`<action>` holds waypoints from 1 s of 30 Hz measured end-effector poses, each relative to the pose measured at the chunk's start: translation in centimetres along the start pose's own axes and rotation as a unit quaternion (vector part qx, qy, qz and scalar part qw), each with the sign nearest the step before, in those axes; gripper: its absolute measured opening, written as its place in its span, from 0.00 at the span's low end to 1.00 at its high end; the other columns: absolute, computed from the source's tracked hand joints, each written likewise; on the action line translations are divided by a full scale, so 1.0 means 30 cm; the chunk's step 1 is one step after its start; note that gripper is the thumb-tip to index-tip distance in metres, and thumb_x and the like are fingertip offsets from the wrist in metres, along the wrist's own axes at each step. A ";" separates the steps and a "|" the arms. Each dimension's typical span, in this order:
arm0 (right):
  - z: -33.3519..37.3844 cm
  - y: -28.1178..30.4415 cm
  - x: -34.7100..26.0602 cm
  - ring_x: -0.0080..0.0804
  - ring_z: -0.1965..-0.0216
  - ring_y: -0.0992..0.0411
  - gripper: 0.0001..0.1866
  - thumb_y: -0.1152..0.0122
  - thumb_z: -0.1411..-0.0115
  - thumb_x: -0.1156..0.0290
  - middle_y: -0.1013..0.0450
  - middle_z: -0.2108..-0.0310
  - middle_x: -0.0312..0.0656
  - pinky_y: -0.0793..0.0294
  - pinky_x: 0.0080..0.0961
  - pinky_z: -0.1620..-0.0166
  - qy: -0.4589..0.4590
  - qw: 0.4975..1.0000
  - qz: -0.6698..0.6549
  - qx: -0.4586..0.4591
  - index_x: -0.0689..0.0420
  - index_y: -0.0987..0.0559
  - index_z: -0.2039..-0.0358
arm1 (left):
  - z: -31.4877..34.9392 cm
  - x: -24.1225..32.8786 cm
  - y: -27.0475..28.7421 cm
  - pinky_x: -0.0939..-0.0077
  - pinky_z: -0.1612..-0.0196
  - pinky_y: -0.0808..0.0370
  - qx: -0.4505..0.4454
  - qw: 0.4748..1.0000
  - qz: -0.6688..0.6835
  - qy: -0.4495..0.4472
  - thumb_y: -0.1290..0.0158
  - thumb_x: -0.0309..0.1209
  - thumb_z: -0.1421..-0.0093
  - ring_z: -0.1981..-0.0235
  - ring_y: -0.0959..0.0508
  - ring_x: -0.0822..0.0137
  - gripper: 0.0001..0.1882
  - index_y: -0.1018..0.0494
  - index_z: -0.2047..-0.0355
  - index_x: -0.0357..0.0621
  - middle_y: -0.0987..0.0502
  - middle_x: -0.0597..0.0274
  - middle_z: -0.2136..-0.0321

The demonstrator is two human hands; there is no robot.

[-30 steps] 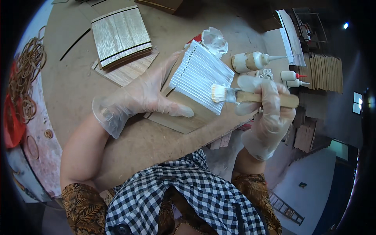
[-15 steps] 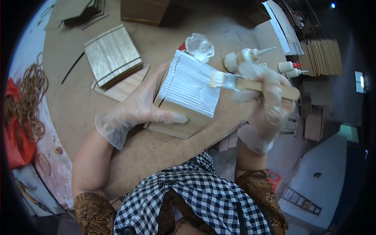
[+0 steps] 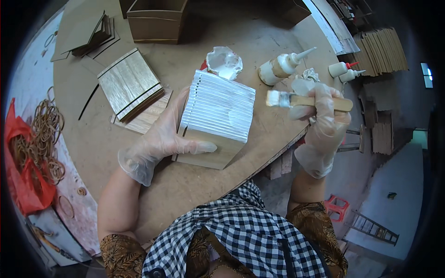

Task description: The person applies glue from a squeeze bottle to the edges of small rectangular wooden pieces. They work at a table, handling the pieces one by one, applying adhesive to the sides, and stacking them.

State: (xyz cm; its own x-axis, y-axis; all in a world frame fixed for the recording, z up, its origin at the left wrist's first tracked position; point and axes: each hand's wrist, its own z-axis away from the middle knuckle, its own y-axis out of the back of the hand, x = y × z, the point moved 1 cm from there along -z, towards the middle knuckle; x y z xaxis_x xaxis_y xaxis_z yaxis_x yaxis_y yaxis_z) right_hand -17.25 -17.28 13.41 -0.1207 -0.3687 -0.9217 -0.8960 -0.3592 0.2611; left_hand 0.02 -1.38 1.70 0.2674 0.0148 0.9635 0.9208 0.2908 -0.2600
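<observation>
My left hand [image 3: 169,139], in a clear plastic glove, grips a stack of thin wooden boards [image 3: 218,109] from its left side, thumb along the near face. The upturned edges of the stack are coated with wet white glue. My right hand [image 3: 322,104], gloved too, holds a flat paintbrush [image 3: 299,100] by its wooden handle. White glue covers its bristles, which hang to the right of the stack, apart from it. Just behind the stack stands a glue-crusted tub [image 3: 225,63] with white glue inside. A squeeze bottle [image 3: 278,68] with a pointed nozzle stands behind the brush.
Another board stack [image 3: 130,83] lies to the left, tied with dark bands. A wooden box [image 3: 157,21] sits at the back. Rubber bands [image 3: 46,134] and a red plastic bag [image 3: 28,180] are at far left. Two smaller glue bottles [image 3: 340,69] stand at right.
The brush has come off the glued edges and moved right, away from the stack. My left hand still holds the stack, and the whole view has shifted slightly.
</observation>
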 end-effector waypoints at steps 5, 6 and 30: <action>-0.021 -0.136 -0.015 0.18 0.76 0.28 0.13 0.46 0.34 0.65 0.25 0.74 0.36 0.31 0.14 0.73 0.019 0.995 -0.047 -0.087 0.63 0.22 0.67 | -0.004 -0.004 -0.003 0.66 0.32 0.47 -0.007 1.000 0.005 0.007 0.24 0.37 0.69 0.35 0.40 0.61 0.63 0.49 0.34 0.39 0.38 0.54 0.39; -0.028 -0.157 -0.016 0.18 0.76 0.28 0.13 0.46 0.34 0.65 0.25 0.74 0.35 0.31 0.14 0.73 0.013 0.993 -0.054 -0.105 0.63 0.23 0.67 | -0.003 -0.005 -0.002 0.66 0.32 0.47 -0.007 1.000 0.006 0.011 0.24 0.37 0.69 0.35 0.40 0.61 0.63 0.49 0.34 0.39 0.38 0.54 0.39; -0.045 -0.122 0.038 0.16 0.78 0.30 0.12 0.45 0.34 0.65 0.26 0.76 0.33 0.34 0.14 0.76 0.006 0.989 0.069 -0.133 0.62 0.22 0.66 | -0.008 -0.019 0.001 0.64 0.32 0.47 -0.018 1.000 0.012 0.007 0.24 0.37 0.68 0.35 0.40 0.60 0.64 0.50 0.34 0.39 0.38 0.54 0.39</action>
State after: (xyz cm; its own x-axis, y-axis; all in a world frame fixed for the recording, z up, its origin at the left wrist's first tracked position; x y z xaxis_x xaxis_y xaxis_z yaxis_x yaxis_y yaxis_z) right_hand -13.52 -17.53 11.78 -0.2270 -0.4395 -0.8691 -0.7267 -0.5177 0.4516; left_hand -0.03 -1.61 1.13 0.2928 0.0081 0.9561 0.9237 0.2561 -0.2850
